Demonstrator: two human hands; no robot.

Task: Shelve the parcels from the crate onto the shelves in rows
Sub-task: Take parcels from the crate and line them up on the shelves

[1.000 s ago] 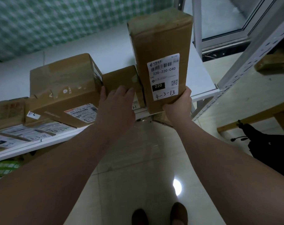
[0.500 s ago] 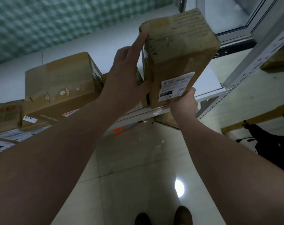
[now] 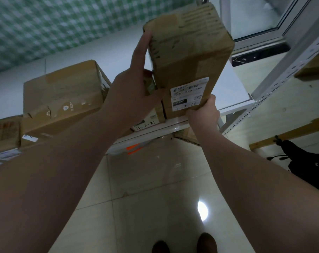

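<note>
Head view: tall parcel [image 3: 188, 57] upright at front of shelf [image 3: 235, 88], right hand [image 3: 203, 114] gripping its lower corner, left hand [image 3: 135, 92] flat against its side; placing step, next likely squaring it into the row.

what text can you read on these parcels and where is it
"20-220-040": white label on the tall brown cardboard parcel
"220": same label, black patch
"3-13": same label, handwritten
"4-3-21": handwritten on the low brown cardboard parcel
Labels on the left brown cardboard parcels: too blurred

5+ parcels [image 3: 188, 61], 2 hands [image 3: 135, 92], 2 shoes [image 3: 207, 242]
</note>
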